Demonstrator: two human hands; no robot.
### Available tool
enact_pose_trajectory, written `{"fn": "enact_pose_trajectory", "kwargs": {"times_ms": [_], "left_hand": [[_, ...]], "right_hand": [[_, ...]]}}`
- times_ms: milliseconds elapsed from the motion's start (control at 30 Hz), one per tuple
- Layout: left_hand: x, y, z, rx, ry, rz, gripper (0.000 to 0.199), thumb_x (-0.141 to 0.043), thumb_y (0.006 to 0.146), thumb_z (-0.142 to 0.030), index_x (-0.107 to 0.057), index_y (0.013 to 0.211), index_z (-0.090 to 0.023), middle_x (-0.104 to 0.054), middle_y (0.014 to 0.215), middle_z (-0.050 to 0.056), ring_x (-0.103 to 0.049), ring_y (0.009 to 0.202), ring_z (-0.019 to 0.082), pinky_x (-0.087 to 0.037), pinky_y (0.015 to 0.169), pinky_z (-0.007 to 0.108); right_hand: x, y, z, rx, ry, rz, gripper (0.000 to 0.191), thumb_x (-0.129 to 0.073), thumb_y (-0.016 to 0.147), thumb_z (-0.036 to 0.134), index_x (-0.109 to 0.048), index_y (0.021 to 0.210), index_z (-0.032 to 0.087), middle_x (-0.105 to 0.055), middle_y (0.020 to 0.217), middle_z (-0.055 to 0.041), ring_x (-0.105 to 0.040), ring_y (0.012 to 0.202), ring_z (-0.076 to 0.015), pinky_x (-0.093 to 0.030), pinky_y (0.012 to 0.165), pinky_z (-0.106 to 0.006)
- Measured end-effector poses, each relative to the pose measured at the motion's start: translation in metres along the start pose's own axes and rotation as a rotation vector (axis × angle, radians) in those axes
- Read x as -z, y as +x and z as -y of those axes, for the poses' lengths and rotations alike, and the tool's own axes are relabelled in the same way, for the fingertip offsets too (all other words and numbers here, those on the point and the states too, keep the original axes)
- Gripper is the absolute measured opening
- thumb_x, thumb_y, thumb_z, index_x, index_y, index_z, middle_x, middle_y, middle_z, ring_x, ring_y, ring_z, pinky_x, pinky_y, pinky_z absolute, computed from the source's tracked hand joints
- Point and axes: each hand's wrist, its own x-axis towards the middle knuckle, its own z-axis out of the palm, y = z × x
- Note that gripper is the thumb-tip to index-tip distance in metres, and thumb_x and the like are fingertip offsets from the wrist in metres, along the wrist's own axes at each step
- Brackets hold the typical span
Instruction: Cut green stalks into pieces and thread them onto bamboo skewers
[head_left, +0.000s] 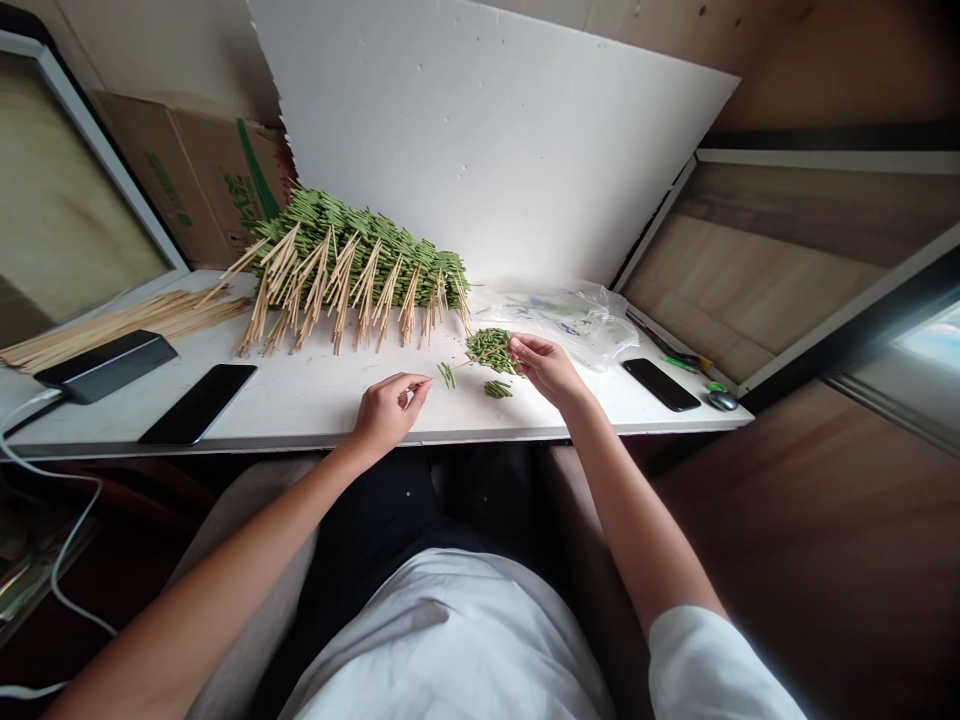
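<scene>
In front of me, my left hand [391, 408] is closed in a pinch on a thin bamboo skewer. Just past its fingertips, a few short green bean pieces [447, 375] sit across the skewer. My right hand [546, 368] is closed too, thumb and fingertips together at the right side of a pile of cut green beans [489, 345]; what lies between them is too small to make out. A smaller cluster of bean pieces [498, 389] rests on the white table [300, 405] nearer to me.
Behind my left hand rises a large stack of filled bean skewers [360, 250], sticks toward me. Bare skewers [142, 318], a black device [109, 365] and a phone [199, 403] lie left. Rightward are a clear plastic bag [592, 320], another phone [661, 385] and a mouse [721, 400].
</scene>
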Motion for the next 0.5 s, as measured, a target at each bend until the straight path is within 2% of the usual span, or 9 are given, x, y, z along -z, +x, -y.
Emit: {"fn": "enact_pose_trajectory", "kwargs": {"times_ms": [100,267,367,500], "left_hand": [[0.0,0.0,-0.001,-0.002,-0.003,-0.006,0.021,-0.065,0.103,-0.032,-0.081,0.103,-0.018,-0.081,0.092,0.007,-0.055,0.058,0.013,-0.048,0.063,0.027],[0.001,0.001,-0.004,0.022,-0.025,-0.018,0.022,-0.066,0.103,-0.033,-0.081,0.104,-0.018,-0.08,0.086,0.006,-0.055,0.057,0.013,-0.047,0.061,0.027],[0.002,0.002,-0.006,0.038,-0.036,-0.023,0.024,-0.065,0.103,-0.035,-0.081,0.103,-0.017,-0.079,0.082,0.006,-0.054,0.056,0.013,-0.046,0.06,0.027],[0.002,0.002,-0.007,0.047,-0.037,-0.031,0.025,-0.066,0.103,-0.036,-0.081,0.103,-0.017,-0.079,0.079,0.006,-0.052,0.054,0.012,-0.045,0.058,0.026]], "right_hand": [[-0.007,-0.002,0.003,-0.015,0.152,0.027,0.054,-0.093,0.071,0.059,-0.079,0.11,0.023,-0.076,0.091,-0.0001,-0.07,0.085,-0.0142,-0.057,0.076,-0.026],[-0.015,-0.005,0.006,-0.029,0.258,0.023,0.049,-0.095,0.069,0.059,-0.08,0.1,0.024,-0.082,0.105,-0.0068,-0.077,0.107,-0.0255,-0.063,0.085,-0.032],[-0.019,-0.005,0.005,-0.023,0.26,0.003,0.05,-0.097,0.067,0.057,-0.081,0.099,0.023,-0.083,0.105,-0.0079,-0.077,0.113,-0.0292,-0.065,0.088,-0.035],[-0.023,-0.004,0.003,-0.008,0.24,0.006,0.05,-0.097,0.066,0.057,-0.082,0.1,0.022,-0.083,0.104,-0.0069,-0.077,0.115,-0.0292,-0.065,0.093,-0.035]]}}
